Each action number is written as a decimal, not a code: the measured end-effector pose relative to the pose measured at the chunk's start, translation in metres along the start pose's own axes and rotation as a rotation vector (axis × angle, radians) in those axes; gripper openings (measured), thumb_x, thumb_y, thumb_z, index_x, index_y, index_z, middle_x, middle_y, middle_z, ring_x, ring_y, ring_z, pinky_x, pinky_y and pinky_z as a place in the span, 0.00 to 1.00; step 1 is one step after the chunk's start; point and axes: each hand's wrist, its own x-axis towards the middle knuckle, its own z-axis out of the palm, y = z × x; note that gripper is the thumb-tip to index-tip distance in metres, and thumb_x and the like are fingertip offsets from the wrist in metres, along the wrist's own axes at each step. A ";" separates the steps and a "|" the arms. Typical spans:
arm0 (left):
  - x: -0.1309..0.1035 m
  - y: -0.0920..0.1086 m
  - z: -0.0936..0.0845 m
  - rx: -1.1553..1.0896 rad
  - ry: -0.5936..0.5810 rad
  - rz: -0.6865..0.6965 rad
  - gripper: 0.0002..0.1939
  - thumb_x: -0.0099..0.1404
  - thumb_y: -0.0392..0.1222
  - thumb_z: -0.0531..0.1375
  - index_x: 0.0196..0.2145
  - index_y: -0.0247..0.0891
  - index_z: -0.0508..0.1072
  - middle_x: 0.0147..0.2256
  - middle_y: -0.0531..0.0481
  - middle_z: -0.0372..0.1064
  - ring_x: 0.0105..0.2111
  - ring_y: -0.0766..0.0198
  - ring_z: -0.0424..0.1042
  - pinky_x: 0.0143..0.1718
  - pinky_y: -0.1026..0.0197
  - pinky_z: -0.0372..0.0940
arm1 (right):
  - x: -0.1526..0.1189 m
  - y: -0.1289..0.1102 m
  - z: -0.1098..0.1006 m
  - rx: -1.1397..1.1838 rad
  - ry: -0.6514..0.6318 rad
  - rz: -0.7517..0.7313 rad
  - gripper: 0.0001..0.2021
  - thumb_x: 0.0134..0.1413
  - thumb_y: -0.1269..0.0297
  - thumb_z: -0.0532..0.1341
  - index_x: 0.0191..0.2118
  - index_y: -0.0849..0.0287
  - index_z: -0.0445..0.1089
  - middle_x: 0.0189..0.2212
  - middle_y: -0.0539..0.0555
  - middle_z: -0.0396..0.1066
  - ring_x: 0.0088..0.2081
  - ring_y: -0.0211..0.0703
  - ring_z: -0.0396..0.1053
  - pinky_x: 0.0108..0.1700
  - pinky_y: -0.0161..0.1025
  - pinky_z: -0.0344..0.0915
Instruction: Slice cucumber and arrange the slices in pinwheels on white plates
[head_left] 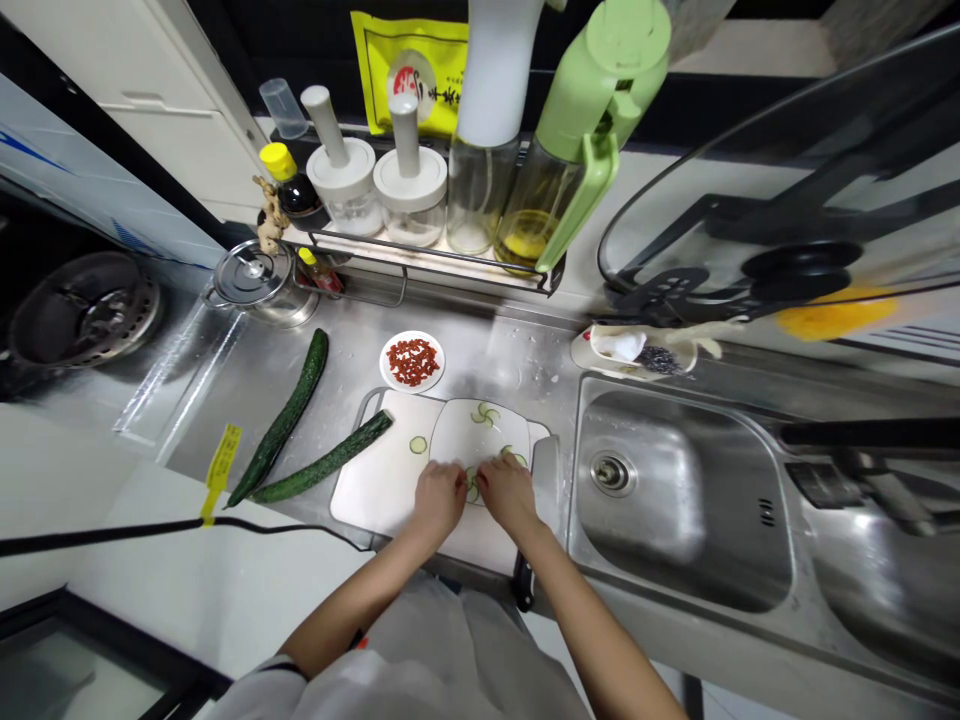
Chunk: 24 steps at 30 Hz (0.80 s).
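Note:
A white square plate lies on the white cutting board. Thin cucumber slices form a curved pinwheel near the plate's far edge, and more slices lie at its right and near sides. My left hand is closed over the plate's near side, its fingertips pinched at the cucumber slices there. From the other side my right hand pinches at the same cluster; the fingers partly hide it. One round cucumber slice rests on the board, left of the plate. A cut cucumber overlaps the board's left edge.
A whole cucumber lies farther left. Behind the board stands a small dish of red berries. A black knife handle sticks out at the counter's front edge. The sink is right; a rack holds jars and bottles.

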 end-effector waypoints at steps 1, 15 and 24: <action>0.000 0.000 -0.001 0.001 0.012 0.010 0.06 0.60 0.32 0.56 0.33 0.38 0.73 0.30 0.46 0.69 0.36 0.57 0.65 0.43 0.56 0.57 | 0.000 0.000 0.000 -0.004 0.011 -0.003 0.09 0.58 0.65 0.55 0.32 0.57 0.72 0.33 0.56 0.73 0.46 0.50 0.61 0.39 0.40 0.53; -0.001 -0.006 0.001 0.024 0.008 0.067 0.08 0.61 0.34 0.56 0.30 0.38 0.76 0.31 0.45 0.68 0.37 0.58 0.64 0.42 0.57 0.58 | -0.005 -0.001 0.009 -0.009 0.055 0.002 0.10 0.59 0.65 0.54 0.33 0.57 0.72 0.34 0.55 0.71 0.45 0.48 0.62 0.38 0.40 0.53; -0.002 -0.030 -0.010 -0.242 0.222 0.024 0.10 0.63 0.35 0.53 0.38 0.39 0.73 0.36 0.46 0.68 0.39 0.60 0.67 0.44 0.59 0.62 | -0.011 -0.002 -0.003 0.036 0.071 0.004 0.10 0.59 0.65 0.53 0.32 0.55 0.72 0.33 0.54 0.72 0.44 0.47 0.61 0.37 0.39 0.51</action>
